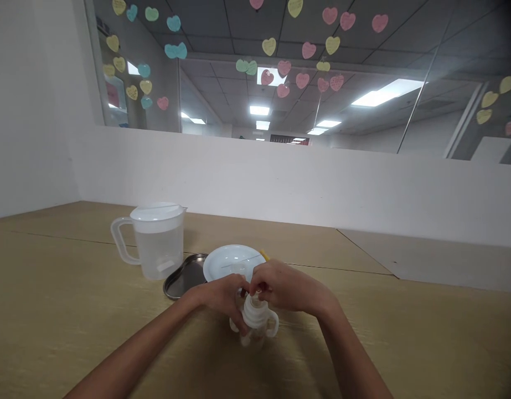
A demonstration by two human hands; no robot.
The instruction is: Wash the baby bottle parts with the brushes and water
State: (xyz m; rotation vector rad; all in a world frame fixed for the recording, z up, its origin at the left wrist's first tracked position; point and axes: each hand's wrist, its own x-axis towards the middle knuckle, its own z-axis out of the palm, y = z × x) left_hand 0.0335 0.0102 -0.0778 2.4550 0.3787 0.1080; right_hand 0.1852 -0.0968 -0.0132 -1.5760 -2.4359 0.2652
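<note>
A translucent baby bottle (256,314) with two side handles stands upright in front of me, its mouth uncovered as far as I can see. My left hand (227,299) grips the bottle from the left, thumb along its near side. Over the bottle's mouth, my right hand (275,284) is closed in a pinch, fingertips at the rim; what they hold, if anything, is hidden. Just behind the hands is a white bowl (222,257), with a thin clear stick across it. A small yellow piece (264,255) shows beside the right hand, its kind unclear.
A clear plastic jug (159,249) with a white lid and water inside stands at the left. Between jug and bowl lies a kidney-shaped metal tray (187,277). The wooden table (72,310) meets a white wall with a window above, dotted with heart-shaped notes.
</note>
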